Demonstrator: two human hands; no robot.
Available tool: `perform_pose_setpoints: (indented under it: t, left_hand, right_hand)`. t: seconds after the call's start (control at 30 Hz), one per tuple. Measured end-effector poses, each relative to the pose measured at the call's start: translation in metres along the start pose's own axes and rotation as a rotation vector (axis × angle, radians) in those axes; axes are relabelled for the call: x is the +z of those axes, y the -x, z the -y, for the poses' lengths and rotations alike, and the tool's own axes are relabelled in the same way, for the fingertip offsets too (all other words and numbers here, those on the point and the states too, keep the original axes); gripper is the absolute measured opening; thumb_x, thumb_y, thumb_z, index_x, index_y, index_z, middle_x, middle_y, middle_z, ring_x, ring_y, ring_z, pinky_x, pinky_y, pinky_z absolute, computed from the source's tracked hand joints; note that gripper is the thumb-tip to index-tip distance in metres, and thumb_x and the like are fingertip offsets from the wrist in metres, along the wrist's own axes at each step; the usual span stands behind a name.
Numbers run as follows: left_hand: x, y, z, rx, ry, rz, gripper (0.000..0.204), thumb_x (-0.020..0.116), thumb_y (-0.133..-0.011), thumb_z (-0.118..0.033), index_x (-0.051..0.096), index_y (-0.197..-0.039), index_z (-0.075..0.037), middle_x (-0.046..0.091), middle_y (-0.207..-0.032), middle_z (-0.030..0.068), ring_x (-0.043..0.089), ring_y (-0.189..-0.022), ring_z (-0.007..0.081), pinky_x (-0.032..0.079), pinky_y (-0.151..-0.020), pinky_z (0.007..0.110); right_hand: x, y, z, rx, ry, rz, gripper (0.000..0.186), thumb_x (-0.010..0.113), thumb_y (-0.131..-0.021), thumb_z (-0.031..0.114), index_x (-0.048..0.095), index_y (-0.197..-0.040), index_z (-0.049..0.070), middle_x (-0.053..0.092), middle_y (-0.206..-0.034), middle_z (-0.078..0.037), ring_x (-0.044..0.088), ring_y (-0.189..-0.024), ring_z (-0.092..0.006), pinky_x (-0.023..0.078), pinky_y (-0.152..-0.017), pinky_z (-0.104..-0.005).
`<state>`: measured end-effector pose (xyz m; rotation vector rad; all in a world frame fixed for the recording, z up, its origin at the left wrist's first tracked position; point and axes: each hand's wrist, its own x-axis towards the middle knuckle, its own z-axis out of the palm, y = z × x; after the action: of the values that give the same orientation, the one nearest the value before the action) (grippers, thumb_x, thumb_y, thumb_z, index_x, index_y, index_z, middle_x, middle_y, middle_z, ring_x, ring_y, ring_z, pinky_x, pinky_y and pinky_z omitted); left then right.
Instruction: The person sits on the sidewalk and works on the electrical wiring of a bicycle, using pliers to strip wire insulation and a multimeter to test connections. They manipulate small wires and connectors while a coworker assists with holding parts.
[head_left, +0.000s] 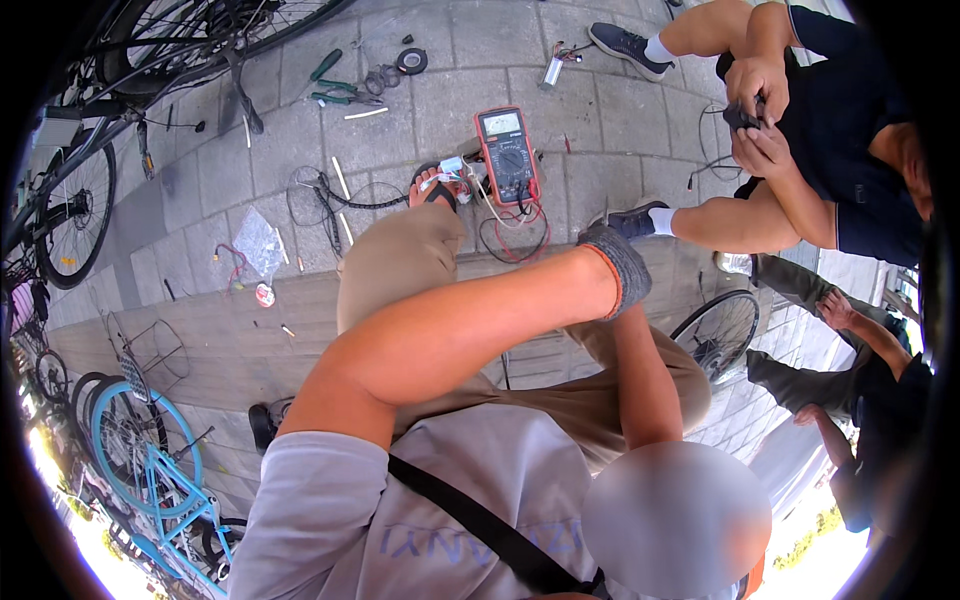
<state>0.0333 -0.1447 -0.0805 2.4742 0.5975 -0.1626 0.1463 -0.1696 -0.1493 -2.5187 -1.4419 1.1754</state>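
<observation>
The plastic bag [260, 243] is set well to the left on the paving, with the black cable [362, 202] just right of it. Farther ahead, the pliers [347, 97] and the tape [411, 73] are scattered. The bundle of white plugs and wires [448, 176] is seen against the sandalled foot [428, 187]; whether it is rested on the foot or beside it cannot be told.

The meter [510, 155] is placed flat on the paving just right of that foot, face up. Its long axis is pointed almost straight ahead, with the screen end set farthest away and the lead end turned toward the body. The red and black leads [547, 228] are looped at that near end, between the meter and the hands.

The left hand [622, 268] is covered by a grey glove and is brought across to the right, so the meter is found ahead and to its left; of the two, this hand appears nearer. How far its fingers are spread, or what is gripped, cannot be told. The right hand is hidden behind the glove, only its forearm [650, 390] being shown; its fingers cannot be judged either.

At far right, a small black part [742, 117] is held in a co-worker's hands [765, 152].
</observation>
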Motion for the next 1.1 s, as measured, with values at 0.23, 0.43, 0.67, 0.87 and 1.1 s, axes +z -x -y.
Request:
perform_pose_setpoints:
  t: [0.23, 0.43, 0.67, 0.87, 1.1]
  left_hand:
    - [0.001, 0.015, -0.002, 0.016, 0.027, -0.037, 0.032, 0.068, -0.089, -0.029, 0.074, -0.111, -0.006, 0.075, -0.107, 0.0124, 0.073, -0.100, 0.0264, 0.057, -0.083, 0.042]
    - [0.015, 0.014, -0.002, 0.001, 0.090, -0.030, 0.034, 0.067, -0.091, -0.032, 0.074, -0.111, -0.006, 0.075, -0.107, 0.0119, 0.073, -0.099, 0.0254, 0.057, -0.084, 0.041]
    - [0.008, 0.036, 0.008, -0.010, 0.131, -0.050, 0.035, 0.065, -0.092, -0.035, 0.074, -0.111, -0.006, 0.075, -0.106, 0.0113, 0.073, -0.098, 0.0242, 0.056, -0.086, 0.040]
    - [-0.048, 0.110, 0.021, 0.085, 0.275, -0.075, 0.037, 0.064, -0.094, -0.037, 0.073, -0.111, -0.006, 0.075, -0.106, 0.0108, 0.073, -0.098, 0.0232, 0.055, -0.087, 0.039]
    - [-0.079, 0.193, 0.201, -0.414, 0.810, -0.372, 0.040, 0.065, -0.094, -0.037, 0.071, -0.115, -0.003, 0.074, -0.106, 0.0139, 0.072, -0.099, 0.0280, 0.055, -0.089, 0.038]
  right_hand:
    - [0.041, -0.031, 0.039, -0.249, 0.001, -0.252, 0.036, 0.071, -0.087, 0.029, 0.066, -0.115, 0.007, 0.073, -0.100, -0.019, 0.070, -0.097, -0.0373, 0.052, -0.085, -0.0447]
    - [0.047, -0.042, 0.038, -0.317, -0.134, -0.288, 0.037, 0.067, -0.092, 0.030, 0.065, -0.116, 0.002, 0.071, -0.092, -0.012, 0.064, -0.082, -0.0204, 0.052, -0.077, -0.0352]
    - [0.083, -0.077, -0.031, -0.022, 0.055, -0.156, 0.056, 0.072, -0.085, 0.039, 0.060, -0.124, 0.000, 0.069, -0.106, -0.019, 0.063, -0.098, -0.0305, 0.051, -0.087, -0.0409]
    - [0.163, -0.112, -0.136, 0.275, 0.161, -0.029, 0.073, 0.075, -0.079, 0.047, 0.057, -0.130, -0.001, 0.067, -0.118, -0.025, 0.063, -0.111, -0.0391, 0.049, -0.095, -0.0457]
    - [0.163, -0.110, -0.120, 0.279, 0.106, 0.061, 0.090, 0.077, -0.074, 0.051, 0.050, -0.139, -0.006, 0.061, -0.131, -0.033, 0.058, -0.126, -0.0463, 0.047, -0.104, -0.0491]
